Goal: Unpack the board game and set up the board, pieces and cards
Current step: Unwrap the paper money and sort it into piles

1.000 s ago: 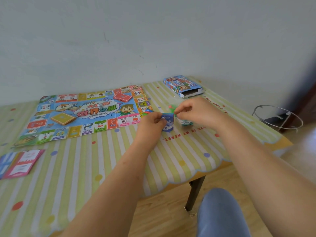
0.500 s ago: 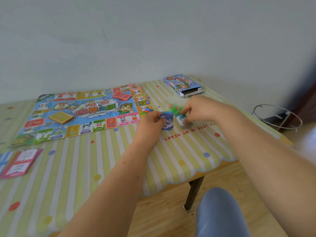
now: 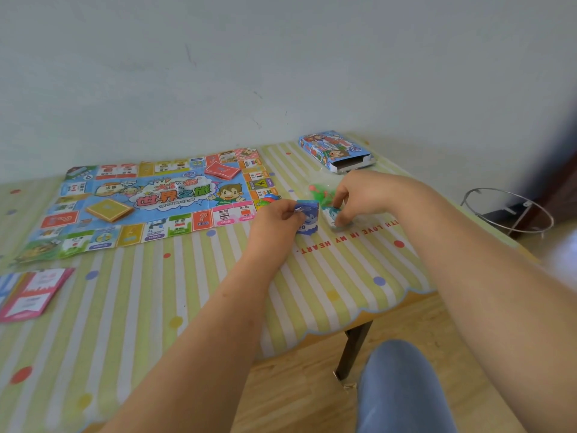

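Observation:
The colourful game board [image 3: 93, 226] lies flat at the table's back left, with a red card deck [image 3: 222, 170] and a yellow card deck [image 3: 109, 209] on it. Just right of the board, my left hand [image 3: 276, 215] pinches a blue character card [image 3: 307, 218] upright. My right hand [image 3: 359, 195] grips a second small card [image 3: 330, 215] on the tablecloth. Behind my hands lies a clear bag of green and red pieces [image 3: 318, 190]. The open game box [image 3: 335, 150] lies at the back right.
A pink and blue stack of paper money [image 3: 28, 295] lies at the left edge. The striped tablecloth [image 3: 187, 292] covers the table, whose front right corner is close to my knee [image 3: 399, 385]. A wire ring stand [image 3: 509, 210] is on the floor to the right.
My right hand has dropped from beside the blue card to the table and taken hold of a second small card. My left hand has kept the blue card upright.

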`<state>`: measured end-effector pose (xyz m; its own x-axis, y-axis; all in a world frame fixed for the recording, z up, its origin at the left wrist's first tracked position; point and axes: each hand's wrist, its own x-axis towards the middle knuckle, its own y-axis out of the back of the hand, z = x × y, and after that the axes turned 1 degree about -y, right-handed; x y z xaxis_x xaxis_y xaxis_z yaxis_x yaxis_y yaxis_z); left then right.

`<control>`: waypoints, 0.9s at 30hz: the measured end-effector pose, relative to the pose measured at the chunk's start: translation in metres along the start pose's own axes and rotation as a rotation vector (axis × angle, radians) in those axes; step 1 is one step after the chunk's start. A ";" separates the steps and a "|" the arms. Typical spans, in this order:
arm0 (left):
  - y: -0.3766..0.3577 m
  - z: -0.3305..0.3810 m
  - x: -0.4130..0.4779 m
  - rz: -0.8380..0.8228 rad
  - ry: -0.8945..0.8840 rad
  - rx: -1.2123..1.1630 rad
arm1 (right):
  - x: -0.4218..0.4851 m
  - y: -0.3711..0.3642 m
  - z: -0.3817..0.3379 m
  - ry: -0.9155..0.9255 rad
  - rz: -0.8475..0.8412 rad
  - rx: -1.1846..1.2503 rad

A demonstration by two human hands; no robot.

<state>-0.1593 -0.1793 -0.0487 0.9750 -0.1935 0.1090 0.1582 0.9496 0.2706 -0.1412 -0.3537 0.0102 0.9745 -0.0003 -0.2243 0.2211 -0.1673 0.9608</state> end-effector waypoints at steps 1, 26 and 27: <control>0.000 0.000 0.000 0.002 0.001 0.001 | 0.000 0.000 0.000 -0.003 -0.001 0.008; 0.000 -0.001 0.000 0.003 -0.038 0.018 | -0.003 -0.002 0.004 -0.044 0.072 0.328; 0.000 -0.002 0.000 0.004 -0.038 0.020 | -0.004 0.000 0.003 -0.036 0.093 0.332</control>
<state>-0.1588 -0.1793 -0.0506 0.9689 -0.1995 0.1461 0.1511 0.9454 0.2888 -0.1457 -0.3569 0.0103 0.9867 -0.0640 -0.1494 0.1014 -0.4764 0.8734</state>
